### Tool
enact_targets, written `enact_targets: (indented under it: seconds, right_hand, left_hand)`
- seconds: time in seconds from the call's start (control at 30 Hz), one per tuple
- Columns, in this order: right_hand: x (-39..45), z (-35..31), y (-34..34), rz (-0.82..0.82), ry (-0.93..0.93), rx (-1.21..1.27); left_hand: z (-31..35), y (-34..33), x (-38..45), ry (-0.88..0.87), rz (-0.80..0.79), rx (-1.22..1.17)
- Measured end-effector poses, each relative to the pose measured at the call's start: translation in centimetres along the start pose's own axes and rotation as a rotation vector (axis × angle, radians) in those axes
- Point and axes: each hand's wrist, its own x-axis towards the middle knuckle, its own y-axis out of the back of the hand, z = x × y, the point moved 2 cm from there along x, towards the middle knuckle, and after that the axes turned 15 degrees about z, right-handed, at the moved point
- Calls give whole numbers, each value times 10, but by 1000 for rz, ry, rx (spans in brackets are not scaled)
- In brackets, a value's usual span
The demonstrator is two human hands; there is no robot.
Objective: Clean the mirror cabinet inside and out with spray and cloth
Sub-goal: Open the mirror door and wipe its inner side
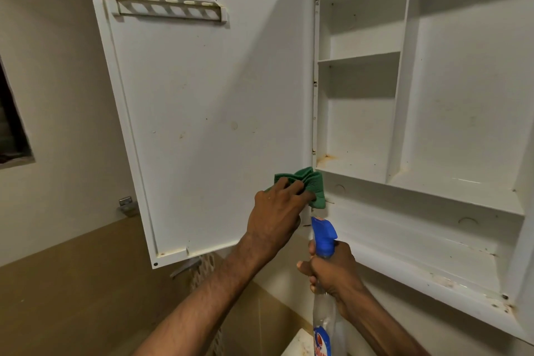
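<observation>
Cabinet: the white mirror cabinet [462, 113] hangs on the wall with its door [208, 113] swung fully open toward 9 o'clock, so the inner face of the door and all shelves are exposed for cleaning.
Door fitting: a slotted holder rack [170, 7] sits at 12 o'clock on the inner door face; it holds nothing.
Cloth: the green cloth [303, 185] is bunched at the hinge edge, low on the door, at about 5 o'clock on the panel and beside the lower inner shelf.
Left hand: the left hand [277, 214] presses the cloth against the hinge edge, fingers curled over the bunched fabric; bunching gives a firm pad for a narrow seam.
Spray bottle: the clear spray bottle [325, 312] with blue trigger head [325, 237] stands upright just below the cloth, at 6 o'clock.
Right hand: the right hand [332, 272] is wrapped round the bottle neck, nozzle pointing up toward the cabinet, so spray is ready without a regrip. Whether a finger rests on the trigger cannot be told.
Soiling: rust-coloured marks show at the hinge foot [326, 157] and along the bottom rim [502, 306]; specks dot the door.
Step in hand: wiping the hinge seam, apparently.
Progress: judged early; stains are visible in at least 2 zones, and the mirror face is out of view.
</observation>
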Motion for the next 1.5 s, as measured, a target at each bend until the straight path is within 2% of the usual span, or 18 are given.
enact_targets:
  seconds: [0.27,0.57,0.77,0.87,1.03,1.17,1.27,1.37,1.43,1.5]
  right_hand:
    - [-7,12,-1,-36,7,-12]
    - [-11,24,6,26,-40,30]
    - [-26,-8,15,-5,86,76]
    - [-34,-39,23,-26,165,157]
    - [-46,-99,34,-138,268,229]
    - [-49,-135,30,-196,312,244]
    - [-51,-159,20,-224,353,236]
    - [-50,-182,9,-247,392,243]
    - [-49,-196,2,-245,406,271]
    - [-46,-208,-2,-248,400,319]
  left_hand:
    - [9,-7,-20,2,-26,8]
    - [19,-21,-44,16,-103,-44]
    - [10,-21,-45,-18,-89,-67]
    - [3,-6,-37,122,13,-171]
    - [-16,47,21,499,324,-356]
    - [-36,103,95,557,458,-329]
    - [-43,150,143,431,656,-239]
    - [-48,187,179,138,820,-87]
    - [-52,199,198,-139,832,73]
    - [-60,198,208,-374,736,221]
